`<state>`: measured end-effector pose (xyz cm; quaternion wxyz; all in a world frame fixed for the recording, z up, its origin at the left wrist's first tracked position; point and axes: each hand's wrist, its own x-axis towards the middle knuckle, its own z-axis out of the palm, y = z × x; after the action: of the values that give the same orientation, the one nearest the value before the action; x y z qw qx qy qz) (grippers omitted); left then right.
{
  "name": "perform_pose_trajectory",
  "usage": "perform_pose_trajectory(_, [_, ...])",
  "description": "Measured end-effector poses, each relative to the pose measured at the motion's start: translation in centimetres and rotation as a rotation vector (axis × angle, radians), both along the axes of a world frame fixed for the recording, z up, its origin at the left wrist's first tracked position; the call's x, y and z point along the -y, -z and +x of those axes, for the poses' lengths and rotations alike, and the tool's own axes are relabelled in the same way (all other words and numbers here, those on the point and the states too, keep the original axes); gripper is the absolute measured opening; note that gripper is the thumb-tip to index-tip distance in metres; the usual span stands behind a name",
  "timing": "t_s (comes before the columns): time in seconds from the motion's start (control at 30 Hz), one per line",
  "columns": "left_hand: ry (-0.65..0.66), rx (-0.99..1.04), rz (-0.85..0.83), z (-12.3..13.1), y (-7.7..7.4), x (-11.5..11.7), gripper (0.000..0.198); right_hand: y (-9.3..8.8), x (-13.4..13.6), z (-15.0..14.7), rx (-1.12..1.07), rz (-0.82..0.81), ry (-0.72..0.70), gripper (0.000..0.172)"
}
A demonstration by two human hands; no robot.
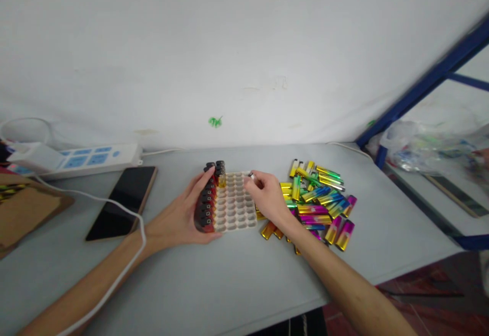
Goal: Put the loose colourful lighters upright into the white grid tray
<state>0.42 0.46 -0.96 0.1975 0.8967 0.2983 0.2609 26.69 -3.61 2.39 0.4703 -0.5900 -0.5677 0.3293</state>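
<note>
Loading of a celled tray, seen from the head. The pale tray (236, 204) lies at the centre of the frame on a grey desk (229, 285), most of its visible cells unfilled. Along its left side stands a row of dark-topped lighters (208, 199), with a short second row (220, 166) begun at the upper end. The left hand (178, 221) is clamped around the tray's left end and the outer row, its thumb along the lower edge. The right hand (270, 199), its fingertips pinched together on a lighter (251, 175), is over the tray's upper right corner; only a small dark and silvery end shows, the remainder being hidden by the fingers. Right of centre lies a loose pile of metallic-coloured lighters (315, 206), pointing various ways. The step in hand appears to be carrying one lighter from pile to tray. The next move would seem to call for bringing it upright over a vacant cell beside the short row, lowering it straight, and keeping the tray steady with the left hand.
</note>
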Motion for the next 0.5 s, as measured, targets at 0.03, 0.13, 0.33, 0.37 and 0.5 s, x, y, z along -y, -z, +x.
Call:
perform_pose_trajectory(0.03, [-0.001,0.002,0.001,0.0,0.0,0.0,0.158,0.1,0.0,0.0,0.007,0.011,0.010,0.042])
perform_pose_trajectory(0.13, [0.004,0.014,-0.004,0.1,0.1,0.0,0.161,0.5,-0.2,0.2,-0.003,0.036,0.011,0.047])
perform_pose_trajectory(0.33, [0.020,0.012,-0.010,0.2,-0.2,0.2,0.159,0.8,-0.4,0.5,-0.056,0.106,-0.163,0.033])
perform_pose_trajectory(0.37, [0.021,0.008,-0.010,0.3,-0.3,0.2,0.159,0.6,-0.4,0.5,-0.006,0.146,-0.162,0.032])
perform_pose_trajectory(0.5, [0.028,0.012,-0.004,0.3,-0.4,0.3,0.158,-0.7,-0.4,0.6,0.221,0.253,-0.122,0.035])
